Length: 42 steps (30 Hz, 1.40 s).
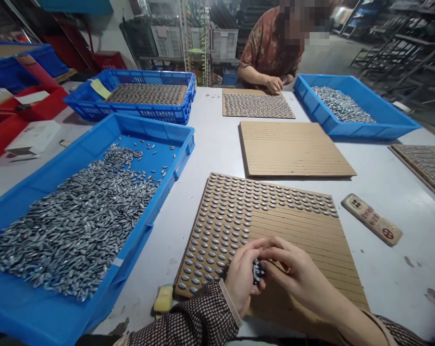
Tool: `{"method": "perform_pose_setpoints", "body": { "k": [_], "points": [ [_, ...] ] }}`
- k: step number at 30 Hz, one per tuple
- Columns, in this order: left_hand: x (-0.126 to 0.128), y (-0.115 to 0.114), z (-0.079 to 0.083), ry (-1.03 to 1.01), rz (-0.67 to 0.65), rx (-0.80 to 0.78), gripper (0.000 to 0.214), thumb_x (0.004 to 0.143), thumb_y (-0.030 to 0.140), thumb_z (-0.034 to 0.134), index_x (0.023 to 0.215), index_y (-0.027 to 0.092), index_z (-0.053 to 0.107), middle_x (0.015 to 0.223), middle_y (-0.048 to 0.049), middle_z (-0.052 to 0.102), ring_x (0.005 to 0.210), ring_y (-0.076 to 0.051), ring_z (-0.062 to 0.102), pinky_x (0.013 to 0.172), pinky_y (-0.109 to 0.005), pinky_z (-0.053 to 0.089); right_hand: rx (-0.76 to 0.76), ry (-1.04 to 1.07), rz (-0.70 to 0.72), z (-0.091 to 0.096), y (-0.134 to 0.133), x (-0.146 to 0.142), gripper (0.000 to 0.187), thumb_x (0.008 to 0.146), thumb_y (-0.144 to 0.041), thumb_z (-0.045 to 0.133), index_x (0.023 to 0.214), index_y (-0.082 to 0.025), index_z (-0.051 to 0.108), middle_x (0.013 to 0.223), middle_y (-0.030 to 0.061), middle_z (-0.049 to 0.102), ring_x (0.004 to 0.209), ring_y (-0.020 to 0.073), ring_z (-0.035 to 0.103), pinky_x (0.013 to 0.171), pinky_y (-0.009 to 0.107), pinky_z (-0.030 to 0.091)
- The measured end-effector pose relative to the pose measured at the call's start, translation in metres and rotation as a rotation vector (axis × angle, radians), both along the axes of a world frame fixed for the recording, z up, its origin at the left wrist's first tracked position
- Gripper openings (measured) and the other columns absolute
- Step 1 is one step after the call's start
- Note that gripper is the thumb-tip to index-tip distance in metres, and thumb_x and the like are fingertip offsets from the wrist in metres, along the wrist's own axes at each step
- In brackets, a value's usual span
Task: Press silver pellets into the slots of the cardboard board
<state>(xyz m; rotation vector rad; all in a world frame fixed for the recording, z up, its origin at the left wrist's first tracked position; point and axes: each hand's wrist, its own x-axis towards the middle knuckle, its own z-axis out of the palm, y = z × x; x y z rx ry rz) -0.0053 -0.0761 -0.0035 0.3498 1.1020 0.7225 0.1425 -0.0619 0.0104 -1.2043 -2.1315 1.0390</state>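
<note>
My left hand (241, 274) is cupped around a clump of small grey metal pieces (257, 272), pointed oval in shape. Over that clump bends my right hand (296, 269), its thumb and fingertips pinched together at the pieces; what exactly they grip is hidden. Both hands are above a brown slotted cardboard board (296, 235). Rows of the same oval pieces stand in its slots along the left side and the far edge, while bare slots show at the middle and right. A large blue tray (167, 187) of loose pieces lies to the left.
Across the table, a person (264, 57) works at another filled board (258, 105). A blue tray (379, 132) of pieces stands beside them. A slotted board (292, 149), a printed tan block (372, 218), a yellow sponge (163, 299) and a blue basket (130, 113) surround my board.
</note>
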Motion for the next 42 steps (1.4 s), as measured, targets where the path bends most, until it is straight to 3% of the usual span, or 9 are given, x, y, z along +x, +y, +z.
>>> {"method": "perform_pose_setpoints", "body": {
  "k": [9,14,18,20,23,25,31,37,42],
  "points": [
    [-0.002,0.005,-0.005,-0.065,-0.035,0.019,0.026,0.081,0.044,0.055,0.087,0.019,0.050,0.070,0.0045,0.051,0.045,-0.002,0.040,0.038,-0.014,0.011,0.139,-0.017,-0.090,-0.008,0.001,0.005,0.014,0.095,-0.019,0.045,0.094,-0.021,0.059,0.078,0.0034,0.061,0.068,0.0133,0.056,0.060,0.024,0.046],
    [-0.003,0.006,-0.005,-0.049,-0.023,0.014,0.026,0.080,0.042,0.058,0.082,0.019,0.047,0.069,0.0043,0.051,0.045,-0.002,0.039,0.039,-0.015,0.010,0.146,-0.026,-0.072,-0.010,0.000,0.008,0.017,0.095,-0.017,0.044,0.098,-0.021,0.060,0.080,0.0036,0.062,0.071,0.0133,0.058,0.062,0.024,0.047],
    [-0.006,0.009,-0.002,-0.152,0.007,-0.060,0.027,0.082,0.041,0.049,0.092,0.017,0.055,0.070,0.0013,0.054,0.045,-0.004,0.041,0.038,-0.017,0.008,0.126,0.016,-0.074,-0.014,0.011,0.025,0.017,0.094,-0.018,0.047,0.102,-0.023,0.061,0.092,0.0055,0.066,0.084,0.0159,0.063,0.069,0.026,0.051],
    [-0.007,0.010,0.000,-0.188,0.035,-0.089,0.032,0.082,0.039,0.044,0.097,0.015,0.058,0.071,0.0001,0.055,0.044,-0.004,0.041,0.037,-0.018,0.009,0.256,-0.045,-0.180,-0.025,0.027,0.037,0.012,0.092,-0.019,0.051,0.099,-0.023,0.061,0.092,0.0051,0.067,0.085,0.0162,0.063,0.071,0.027,0.052],
    [-0.008,0.010,0.000,-0.175,0.016,-0.084,0.032,0.081,0.035,0.045,0.102,0.015,0.057,0.070,-0.0002,0.056,0.044,-0.005,0.042,0.037,-0.018,0.010,0.584,-0.250,-0.269,-0.049,0.054,0.051,0.012,0.092,-0.017,0.050,0.095,-0.021,0.061,0.089,0.0053,0.067,0.080,0.0161,0.063,0.071,0.028,0.052],
    [-0.007,0.009,0.000,-0.159,-0.024,-0.077,0.029,0.080,0.031,0.045,0.103,0.017,0.053,0.070,0.0000,0.058,0.043,-0.005,0.042,0.037,-0.018,0.010,0.633,-0.303,-0.254,-0.064,0.068,0.055,0.015,0.092,-0.015,0.049,0.095,-0.020,0.062,0.091,0.0061,0.068,0.083,0.0168,0.063,0.074,0.029,0.052],
    [-0.006,0.010,0.000,-0.140,-0.066,-0.085,0.016,0.078,0.029,0.050,0.091,0.022,0.044,0.069,0.0024,0.058,0.043,-0.004,0.041,0.037,-0.018,0.008,0.672,-0.408,-0.182,-0.077,0.080,0.055,0.024,0.091,-0.011,0.045,0.098,-0.019,0.066,0.098,0.0078,0.068,0.090,0.0182,0.061,0.079,0.030,0.049],
    [-0.006,0.009,0.000,-0.137,-0.096,-0.087,0.028,0.074,0.037,0.066,0.088,0.019,0.051,0.071,0.0031,0.056,0.046,-0.002,0.039,0.038,-0.016,0.010,0.696,-0.496,-0.128,-0.072,0.076,0.058,0.024,0.090,-0.010,0.046,0.100,-0.019,0.066,0.100,0.0084,0.066,0.092,0.0193,0.059,0.079,0.031,0.049],
    [-0.007,0.010,-0.002,-0.132,-0.074,-0.066,0.035,0.074,0.042,0.068,0.094,0.015,0.059,0.076,0.0001,0.057,0.047,-0.002,0.042,0.038,-0.017,0.011,0.664,-0.468,-0.147,-0.071,0.077,0.059,0.023,0.091,-0.012,0.045,0.099,-0.018,0.066,0.097,0.0086,0.066,0.088,0.0193,0.059,0.078,0.033,0.050]
  ]
}}
